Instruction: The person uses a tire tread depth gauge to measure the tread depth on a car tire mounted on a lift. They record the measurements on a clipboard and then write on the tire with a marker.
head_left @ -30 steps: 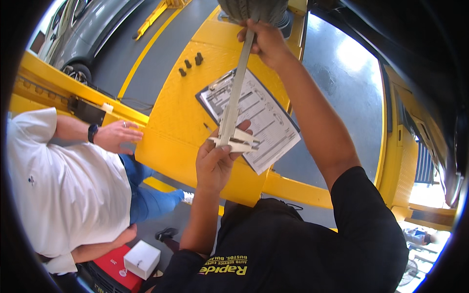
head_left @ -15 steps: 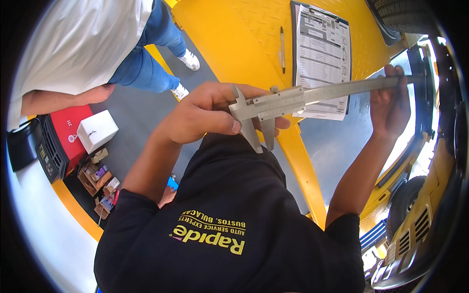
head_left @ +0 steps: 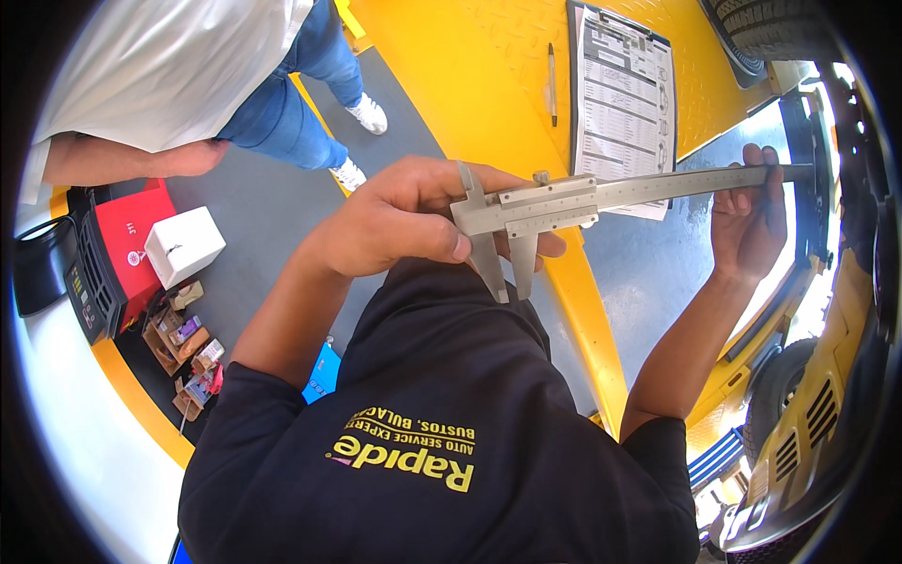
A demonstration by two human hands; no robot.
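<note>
A steel vernier caliper [head_left: 554,205] lies across the view in front of my chest, its right end tilted slightly up. My left hand [head_left: 395,218] grips its jaw end, thumb in front and fingers behind. The two long jaws point down toward my dark shirt with a narrow gap between them. At the far end of the beam, my right hand [head_left: 749,226] pinches the bar between thumb and fingers. Beyond the caliper, a clipboard [head_left: 625,103] with printed sheets rests on a yellow metal surface [head_left: 451,66]; the beam covers part of its lower end. A pen [head_left: 552,86] lies beside the clipboard.
A person in a white shirt [head_left: 178,66] and jeans stands at the far left. Near them are a red machine [head_left: 127,235], a white box [head_left: 186,247] and several small cartons [head_left: 183,343]. A tire [head_left: 775,28] is at upper right, with a yellow vehicle [head_left: 808,423] below.
The caliper's beam has levelled a little and its jaw end has shifted slightly right and down. My right hand's fingers have moved on the bar. More of a blue item shows by my left sleeve.
</note>
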